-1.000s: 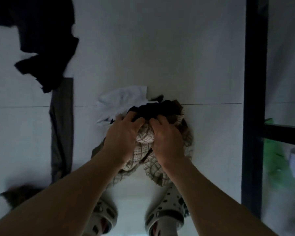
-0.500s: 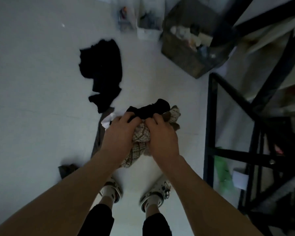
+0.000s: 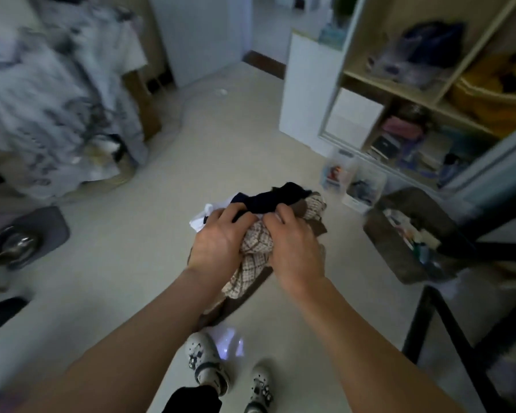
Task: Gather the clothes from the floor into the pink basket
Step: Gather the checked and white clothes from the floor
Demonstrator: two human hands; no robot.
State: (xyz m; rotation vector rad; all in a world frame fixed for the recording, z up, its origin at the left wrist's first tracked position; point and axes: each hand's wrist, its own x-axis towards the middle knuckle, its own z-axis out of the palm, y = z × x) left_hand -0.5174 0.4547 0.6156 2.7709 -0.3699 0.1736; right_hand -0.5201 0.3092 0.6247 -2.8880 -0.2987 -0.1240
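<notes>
- Left hand (image 3: 221, 239): closed on the left side of the bundle of clothes (image 3: 259, 234), fingers curled over its top.
- Right hand (image 3: 295, 248): closed on the right side of the same bundle, fingers tucked into the cloth.
- Bundle of clothes: held between both hands, in the air above the floor (image 3: 131, 278), at the centre of the view. It comprises a checked beige cloth (image 3: 255, 248) between the hands, a dark navy garment (image 3: 276, 196) on the far side, a white garment (image 3: 201, 219) at the left and a brown piece (image 3: 316, 226) at the right. A tail of the checked cloth hangs toward the near side.
- Pink basket: cannot be identified in this view.
- Feet: two light clogs (image 3: 206, 362) stand on the floor, near, below the forearms.
- Far right: open shelving unit (image 3: 414, 93) with stored items; a dark box (image 3: 408, 234) of small articles sits on the floor near it.
- Far left: patterned grey bedding (image 3: 51, 93), blurred.
- Near right: black metal frame (image 3: 447, 329).
</notes>
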